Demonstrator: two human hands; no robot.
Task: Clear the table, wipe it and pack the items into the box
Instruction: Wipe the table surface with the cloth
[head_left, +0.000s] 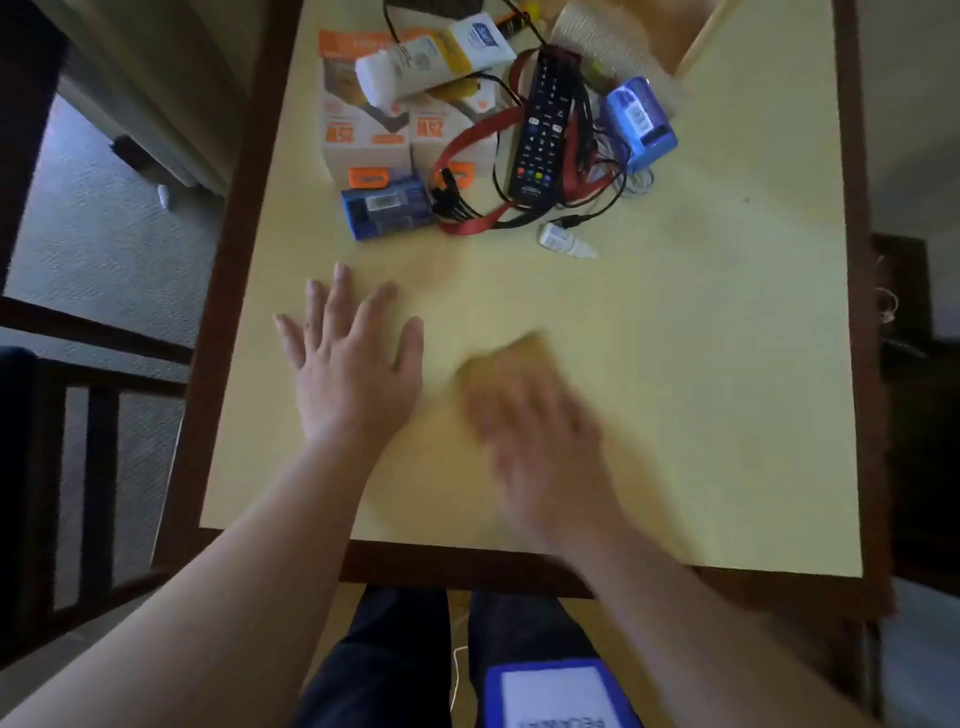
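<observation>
Nearest the person: right hand badly motion-blurred, low on the table, a tan-yellow cloth apparently under its fingers. Cannot tell whether that grip is pinching the cloth or pressing flat on it. Left hand just beside it, palm down on the table, fingers spread wide, holding nothing; looks like bracing.

Progress, as a judgement: wiping under way on the near half, which is bare. Clearing is only partial, since the items sit bunched past both hands at the far end. Packing not started as far as the view shows; what may be a box corner sits at the far edge, unclear.

Beyond the left hand: blue packet, then orange-and-white cartons with two tubes lying across them.

Beyond the right hand: small dropper bottle on its side, tip pointing right. Further, black remote, long axis running away from the person, tilted slightly, tangled in red strap and black cables. Blue packet just right of the remote.
</observation>
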